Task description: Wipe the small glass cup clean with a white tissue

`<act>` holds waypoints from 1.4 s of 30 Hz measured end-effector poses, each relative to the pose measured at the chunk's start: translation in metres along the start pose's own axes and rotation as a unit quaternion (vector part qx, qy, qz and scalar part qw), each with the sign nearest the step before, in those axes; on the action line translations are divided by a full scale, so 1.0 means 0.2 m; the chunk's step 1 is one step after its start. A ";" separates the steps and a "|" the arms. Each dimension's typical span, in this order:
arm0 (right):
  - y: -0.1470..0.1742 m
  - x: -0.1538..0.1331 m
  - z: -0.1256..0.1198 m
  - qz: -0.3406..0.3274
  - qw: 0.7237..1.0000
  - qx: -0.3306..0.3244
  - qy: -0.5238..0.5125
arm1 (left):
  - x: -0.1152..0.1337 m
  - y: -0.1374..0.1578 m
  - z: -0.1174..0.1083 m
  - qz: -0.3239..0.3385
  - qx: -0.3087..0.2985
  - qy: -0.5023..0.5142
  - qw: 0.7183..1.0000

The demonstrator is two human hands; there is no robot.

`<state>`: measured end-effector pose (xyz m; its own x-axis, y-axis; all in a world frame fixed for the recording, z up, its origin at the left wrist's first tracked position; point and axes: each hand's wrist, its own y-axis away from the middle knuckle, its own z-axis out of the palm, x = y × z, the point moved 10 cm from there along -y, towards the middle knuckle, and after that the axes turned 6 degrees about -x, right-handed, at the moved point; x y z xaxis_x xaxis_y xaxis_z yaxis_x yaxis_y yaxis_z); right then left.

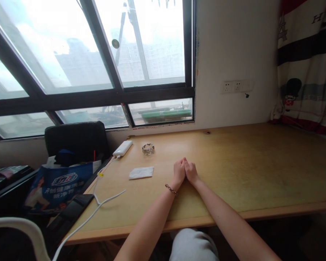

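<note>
My left hand (179, 172) and my right hand (190, 171) rest side by side on the wooden desk (244, 163). Both are closed into loose fists, pressed against each other at the thumbs and knuckles; nothing shows in either. A braided bracelet (171, 190) circles my left wrist. To the left of my left hand lies a flat white folded paper or tissue (141, 173). Farther back stands a silver openwork ring-shaped object (148, 149), apart from both hands.
A white power bank (122, 148) with a white cable (97, 206) lies along the desk's left edge. Beyond that edge are a blue bag (61, 186) and a black chair (76, 136). Windows, a wall socket (232, 86) and a curtain (305, 69) border the desk.
</note>
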<state>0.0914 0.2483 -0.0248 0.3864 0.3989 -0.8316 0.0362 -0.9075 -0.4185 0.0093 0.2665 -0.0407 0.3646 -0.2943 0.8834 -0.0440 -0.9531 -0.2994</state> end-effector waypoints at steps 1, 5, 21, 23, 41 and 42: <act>0.00 0.00 0.00 0.000 1.000 0.001 0.002 | 0.00 0.00 0.00 0.007 -0.001 -0.007 1.000; 0.00 0.00 0.00 -0.006 1.000 -0.002 0.013 | 0.01 -0.01 0.01 0.026 -0.002 -0.040 0.999; 0.01 0.04 -0.02 0.044 0.999 0.014 0.020 | -0.14 -0.03 -0.58 -0.202 0.202 -0.388 0.876; 0.01 0.04 -0.02 0.045 0.999 0.017 0.021 | -0.23 -0.02 -0.65 -0.252 0.216 -0.378 0.864; 0.04 0.37 -0.21 0.221 0.937 0.217 -0.163 | 0.01 -0.04 -0.07 0.061 -0.042 -0.346 0.935; 0.04 0.37 -0.21 0.219 0.937 0.215 -0.167 | -0.01 -0.04 -0.08 0.043 -0.044 -0.360 0.931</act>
<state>0.1584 0.2654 -0.0737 -0.0345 0.0846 -0.9958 -0.4604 -0.8857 -0.0593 -0.0060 0.2746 -0.0342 0.8837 -0.2774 0.3771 -0.1674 -0.9395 -0.2989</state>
